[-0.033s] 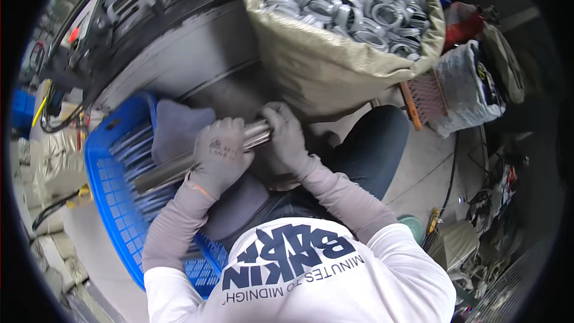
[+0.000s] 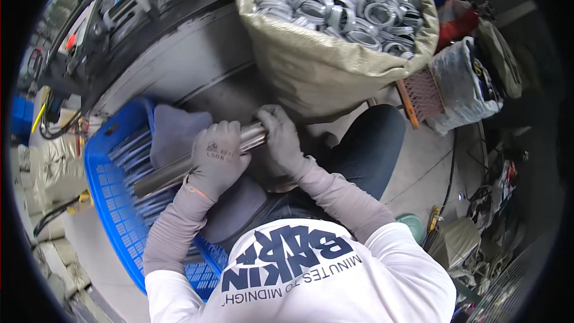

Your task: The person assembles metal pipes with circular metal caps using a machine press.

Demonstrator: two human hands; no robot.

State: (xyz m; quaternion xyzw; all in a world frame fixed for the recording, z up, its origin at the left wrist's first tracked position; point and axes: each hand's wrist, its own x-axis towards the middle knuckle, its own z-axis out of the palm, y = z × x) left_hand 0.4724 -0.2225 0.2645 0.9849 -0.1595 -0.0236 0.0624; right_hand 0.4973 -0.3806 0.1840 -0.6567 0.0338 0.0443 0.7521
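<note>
A shiny metal tube (image 2: 161,178) lies slantwise across my lap, its left end over the blue basket. Gloved in grey, my left hand (image 2: 218,154) is wrapped round its middle with the knuckles up. My right hand (image 2: 280,142), also gloved, closes round the right end, hiding the tip. Between the hands the metal looks like more than one tube side by side; I cannot tell for sure. In the blue plastic basket (image 2: 109,203) lie several thin metal tubes (image 2: 133,157). A grey cloth or pad (image 2: 178,134) drapes over the basket's edge beneath the tube.
Beyond my hands stands a large beige sack (image 2: 323,78) full of grey rings (image 2: 379,15). Dark machinery (image 2: 101,30) runs along the far left. Right of the sack are an orange-edged crate (image 2: 409,104) and a whitish bag (image 2: 457,84). A black cable (image 2: 452,173) trails over the floor.
The view has shifted slightly, so the sack and my right hand sit a little further left in the picture. Both hands keep their hold on the tube.
</note>
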